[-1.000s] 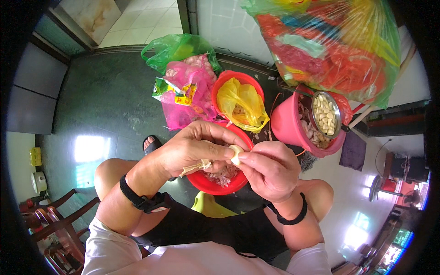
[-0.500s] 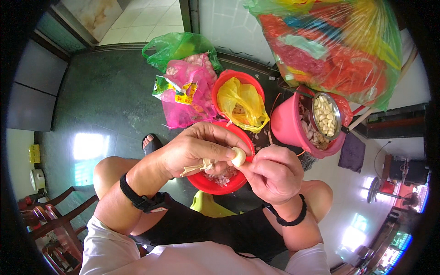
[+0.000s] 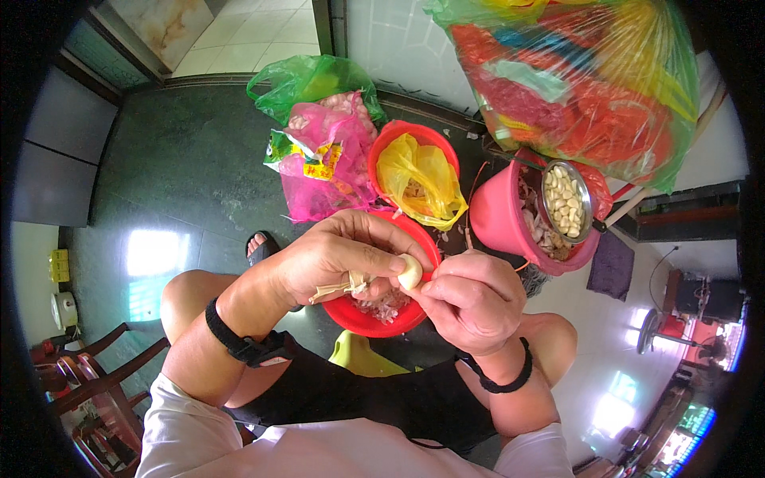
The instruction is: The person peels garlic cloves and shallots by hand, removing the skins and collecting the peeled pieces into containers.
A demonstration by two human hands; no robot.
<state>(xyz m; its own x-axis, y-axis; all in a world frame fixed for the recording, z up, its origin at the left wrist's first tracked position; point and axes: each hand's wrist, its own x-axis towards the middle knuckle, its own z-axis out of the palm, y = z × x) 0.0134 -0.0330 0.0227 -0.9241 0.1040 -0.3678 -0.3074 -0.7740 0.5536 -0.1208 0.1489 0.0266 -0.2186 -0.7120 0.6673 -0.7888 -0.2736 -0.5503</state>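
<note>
A pale peeled garlic clove (image 3: 409,272) is pinched between the thumb and forefinger of my left hand (image 3: 339,259). Dry, straw-coloured garlic stalk and skin (image 3: 343,287) stick out below that thumb, held in the same hand. My right hand (image 3: 478,299) is closed, its thumb tip touching the clove's right side; whatever its curled fingers pinch is hidden. Directly beneath both hands sits a red basin (image 3: 370,321) with loose garlic skins (image 3: 386,306) in it, partly covered by my hands.
Beyond lie a pink mesh bag (image 3: 335,187) of garlic bulbs, a green bag (image 3: 295,84) and a red bucket (image 3: 446,143) lined with yellow plastic. At right, a metal bowl (image 3: 588,203) of peeled cloves rests on a pink bucket (image 3: 502,211). A large stuffed plastic bag (image 3: 574,95) stands behind.
Both hands and the clove have shifted very slightly left. The clove has turned a little, and my right thumb and fingers sit closer against it.
</note>
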